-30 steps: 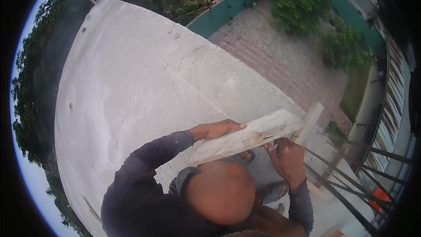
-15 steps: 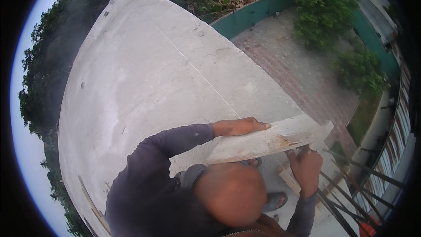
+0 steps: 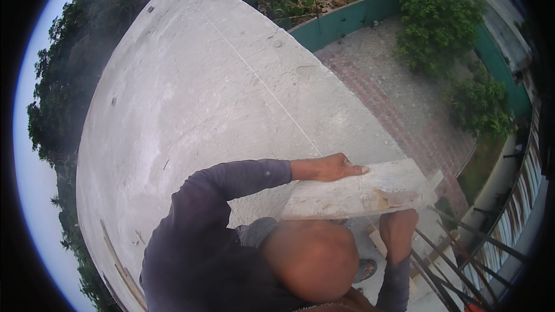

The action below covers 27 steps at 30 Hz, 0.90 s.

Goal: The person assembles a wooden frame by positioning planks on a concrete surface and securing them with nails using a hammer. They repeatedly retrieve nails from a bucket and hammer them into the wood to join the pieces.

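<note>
A pale, worn wooden board spans the space in front of my bent bare knee, with a brown scuffed patch near its right end. My left hand grips its far edge, the thumb lying on the face and the other fingers partly hidden. Below the near edge, close to the right end, my right hand is curled into a fist; what is in it, if anything, is hidden. A thin white string runs over the concrete to the board by my left hand, and a line shows again below the near edge.
The pale concrete slab ends at a long right edge above a paved yard. Dark steel bars jut out at lower right. Wooden strips lie at lower left. My sandalled foot is beneath the board.
My right hand has drawn down from the board's near edge and closed into a fist. My left hand keeps its grip. The board's face has tipped slightly, and the whole view has shifted a little.
</note>
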{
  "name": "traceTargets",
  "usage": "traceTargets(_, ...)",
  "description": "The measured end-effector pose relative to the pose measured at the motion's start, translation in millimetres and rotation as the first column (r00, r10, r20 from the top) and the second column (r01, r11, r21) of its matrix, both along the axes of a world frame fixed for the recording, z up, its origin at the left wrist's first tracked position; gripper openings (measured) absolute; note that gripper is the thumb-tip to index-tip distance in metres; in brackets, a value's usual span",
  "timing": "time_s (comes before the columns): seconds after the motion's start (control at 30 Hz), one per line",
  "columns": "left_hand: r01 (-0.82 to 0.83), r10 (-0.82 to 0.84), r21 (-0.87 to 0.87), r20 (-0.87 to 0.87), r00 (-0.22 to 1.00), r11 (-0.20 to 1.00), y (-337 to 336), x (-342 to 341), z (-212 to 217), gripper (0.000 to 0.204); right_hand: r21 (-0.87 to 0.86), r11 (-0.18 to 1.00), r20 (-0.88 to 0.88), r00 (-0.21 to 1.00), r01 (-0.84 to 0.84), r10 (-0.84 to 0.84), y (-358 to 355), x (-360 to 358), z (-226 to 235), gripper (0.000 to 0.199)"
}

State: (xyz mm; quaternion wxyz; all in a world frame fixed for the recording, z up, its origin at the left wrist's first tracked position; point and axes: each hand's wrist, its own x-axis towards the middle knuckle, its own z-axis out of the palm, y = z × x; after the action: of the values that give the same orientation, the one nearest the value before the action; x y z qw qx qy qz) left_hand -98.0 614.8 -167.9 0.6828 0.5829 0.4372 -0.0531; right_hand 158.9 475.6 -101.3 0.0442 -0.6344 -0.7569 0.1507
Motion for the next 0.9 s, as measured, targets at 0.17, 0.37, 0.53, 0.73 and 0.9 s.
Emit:
traceTargets(0.17, -0.040, 0.032, 0.114, 0.071, 0.997, 0.993, 5, 2, -4, 0.097, 0.204, 0.978, -0.222, 0.975, 0.047, -0.001, 5, -12, -4, 0.023)
traceTargets(0.37, -0.035, 0.032, 0.071, 0.040, 0.999, 0.997, 2, 8, -3, 0.087, 0.142, 0.985, -0.236, 0.970, 0.100, -0.064, 0, -25, -1, 0.031)
traceTargets(0.53, -0.041, 0.041, 0.004, 0.115, 0.993, 0.999, -3, 14, -5, 0.082, -0.145, 0.977, -0.039, 0.986, 0.154, -0.161, 7, -15, 11, 0.032)
traceTargets(0.73, 0.105, -0.104, -0.025, 0.025, 0.994, 0.994, -10, 13, 5, 0.077, 0.213, 0.977, -0.291, 0.954, -0.011, 0.074, 9, -7, 1, 0.026)
traceTargets(0.9, 0.000, 0.092, -0.359, 0.239, 0.967, 0.933, 16, 21, -21, 0.067, 0.091, 0.990, -0.384, 0.921, 0.106, -0.064, 8, -33, -5, 0.013)
